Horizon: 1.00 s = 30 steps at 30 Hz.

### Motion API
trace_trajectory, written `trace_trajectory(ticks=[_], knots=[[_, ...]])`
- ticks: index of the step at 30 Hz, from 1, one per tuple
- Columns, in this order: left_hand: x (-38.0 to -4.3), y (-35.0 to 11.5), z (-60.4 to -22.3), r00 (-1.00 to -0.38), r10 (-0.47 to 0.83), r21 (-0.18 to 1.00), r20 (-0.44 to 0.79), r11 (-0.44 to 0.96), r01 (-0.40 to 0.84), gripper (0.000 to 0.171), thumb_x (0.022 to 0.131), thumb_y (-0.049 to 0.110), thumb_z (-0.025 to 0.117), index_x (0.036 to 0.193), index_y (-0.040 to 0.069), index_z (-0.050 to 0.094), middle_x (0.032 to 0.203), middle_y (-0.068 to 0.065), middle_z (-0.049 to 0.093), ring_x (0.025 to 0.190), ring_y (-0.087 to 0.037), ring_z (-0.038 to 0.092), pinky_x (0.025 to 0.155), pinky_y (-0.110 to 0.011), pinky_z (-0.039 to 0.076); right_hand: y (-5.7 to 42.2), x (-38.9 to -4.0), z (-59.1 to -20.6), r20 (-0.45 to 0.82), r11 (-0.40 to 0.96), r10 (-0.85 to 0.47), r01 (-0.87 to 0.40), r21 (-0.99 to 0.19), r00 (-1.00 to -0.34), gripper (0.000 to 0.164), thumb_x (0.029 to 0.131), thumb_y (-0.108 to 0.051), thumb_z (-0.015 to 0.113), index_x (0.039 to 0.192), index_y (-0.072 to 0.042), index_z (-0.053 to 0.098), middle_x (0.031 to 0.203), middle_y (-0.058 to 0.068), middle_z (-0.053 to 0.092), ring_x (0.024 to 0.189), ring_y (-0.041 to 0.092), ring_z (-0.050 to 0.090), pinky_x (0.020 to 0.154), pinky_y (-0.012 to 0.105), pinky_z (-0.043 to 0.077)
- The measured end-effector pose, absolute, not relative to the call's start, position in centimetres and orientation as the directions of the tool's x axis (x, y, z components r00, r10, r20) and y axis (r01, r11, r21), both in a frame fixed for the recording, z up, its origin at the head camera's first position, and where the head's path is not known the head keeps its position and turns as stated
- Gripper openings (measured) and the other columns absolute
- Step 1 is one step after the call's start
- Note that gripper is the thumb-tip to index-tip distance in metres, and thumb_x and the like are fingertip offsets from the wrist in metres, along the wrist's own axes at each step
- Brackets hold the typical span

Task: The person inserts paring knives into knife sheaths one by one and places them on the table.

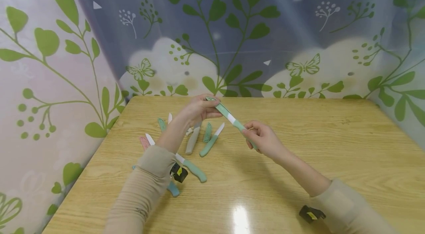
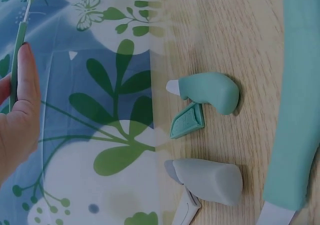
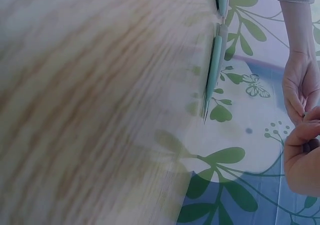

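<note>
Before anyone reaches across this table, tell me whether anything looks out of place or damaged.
No damage shows. What looks odd: several knives lie unsheathed at mixed angles, a green one beside a loose sheath, leaving blades exposed, while the held knife is partly sheathed.

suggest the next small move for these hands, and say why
Probably slide the green knife deeper into its sheath: a strip of white blade shows, while the left hand holds the sheath and the right hand grips the handle.

A wood-grain table [image 1: 332, 145] stands in a screened-off corner, walled by leaf-and-butterfly-printed hangings [image 1: 282, 34]; whether home or studio cannot be told.
</note>
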<state>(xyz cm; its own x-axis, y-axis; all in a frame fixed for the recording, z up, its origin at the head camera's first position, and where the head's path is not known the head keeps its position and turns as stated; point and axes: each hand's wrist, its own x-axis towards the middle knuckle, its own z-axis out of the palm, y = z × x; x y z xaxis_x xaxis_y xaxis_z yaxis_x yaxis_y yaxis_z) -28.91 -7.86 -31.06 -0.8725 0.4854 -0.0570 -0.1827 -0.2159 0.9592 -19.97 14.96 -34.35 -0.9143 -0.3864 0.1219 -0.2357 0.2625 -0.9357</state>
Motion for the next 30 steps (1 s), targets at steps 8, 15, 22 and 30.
trace_trajectory(ticks=[8, 15, 22, 30], knots=[[-28.80, -7.69, -31.10, -0.865, 0.499, 0.963, -0.053, -0.204, -0.177, 0.008, 0.095, -0.002, 0.047, 0.094, -0.001, 0.054, 0.077, -0.009, 0.064, 0.069, -0.019, 0.066, 0.074, -0.030, 0.056, 14.97, -19.87, -34.22, 0.124, 0.270, -0.381, -0.238, -0.933, -0.916, 0.025, 0.098, -0.019, 0.049, 0.104, 0.005, 0.051, 0.058, 0.007, 0.048, 0.041, 0.008, 0.030, 0.037, 0.018, 0.025], [-28.70, -7.53, -31.25, -0.846, 0.530, 0.965, -0.057, -0.189, -0.184, 0.007, 0.095, -0.002, 0.047, 0.096, -0.005, 0.053, 0.078, -0.010, 0.064, 0.071, -0.020, 0.066, 0.075, -0.030, 0.056, 14.90, -19.77, -34.10, 0.117, 0.278, -0.380, -0.234, -0.932, -0.918, 0.025, 0.098, -0.019, 0.049, 0.105, 0.005, 0.051, 0.058, 0.007, 0.047, 0.042, 0.009, 0.031, 0.038, 0.018, 0.026], [-28.64, -7.21, -31.40, -0.839, 0.541, 0.965, -0.061, -0.181, -0.188, 0.010, 0.095, -0.002, 0.046, 0.093, -0.001, 0.055, 0.079, -0.010, 0.064, 0.072, -0.020, 0.066, 0.075, -0.030, 0.056, 14.89, -19.72, -34.10, 0.115, 0.278, -0.374, -0.230, -0.933, -0.920, 0.025, 0.098, -0.019, 0.048, 0.106, 0.005, 0.051, 0.058, 0.007, 0.047, 0.042, 0.009, 0.031, 0.038, 0.018, 0.026], [-28.52, -7.02, -31.57, -0.824, 0.564, 0.965, -0.055, -0.182, -0.189, 0.009, 0.095, -0.001, 0.047, 0.095, -0.004, 0.055, 0.079, -0.010, 0.064, 0.072, -0.020, 0.066, 0.076, -0.030, 0.056, 14.97, -19.78, -34.39, 0.126, 0.278, -0.371, -0.240, -0.930, -0.920, 0.026, 0.098, -0.018, 0.049, 0.105, 0.006, 0.051, 0.058, 0.007, 0.047, 0.042, 0.008, 0.031, 0.038, 0.018, 0.025]])
